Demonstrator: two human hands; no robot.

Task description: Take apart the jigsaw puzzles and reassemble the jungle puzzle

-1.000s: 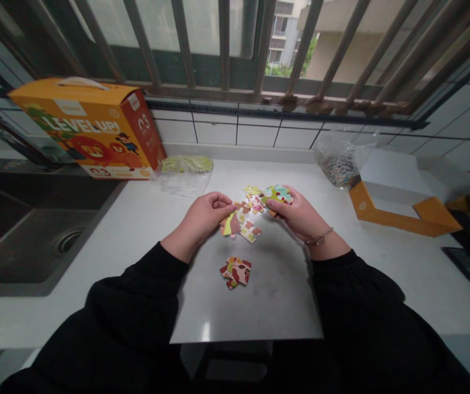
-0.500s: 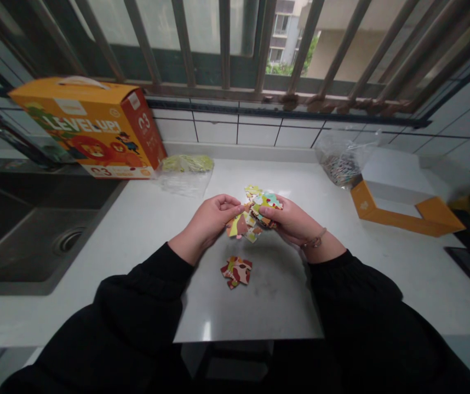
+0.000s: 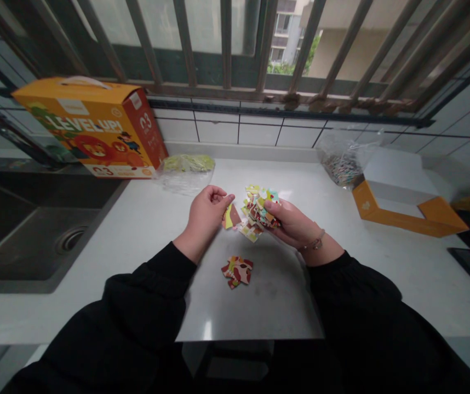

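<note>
Nearest you, a small pile of red-brown and pink cardboard puzzle pieces [image 3: 238,272] lies on the white countertop [image 3: 128,232]. Beyond it, your left hand [image 3: 205,218] pinches a yellow-and-brown cardboard piece [image 3: 231,217] at the fingertips; to the right, your right hand [image 3: 294,223] grasps a multicoloured cardboard bunch [image 3: 259,210], thumb on top. Since the earlier frame, your hands have moved apart.

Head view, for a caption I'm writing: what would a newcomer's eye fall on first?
Probably the big orange LEVEL UP! box, standing at the back left beside the sink. Then, at the centre, the right hand holding a bunch of colourful puzzle pieces and the left hand a yellow-and-brown piece.
</note>
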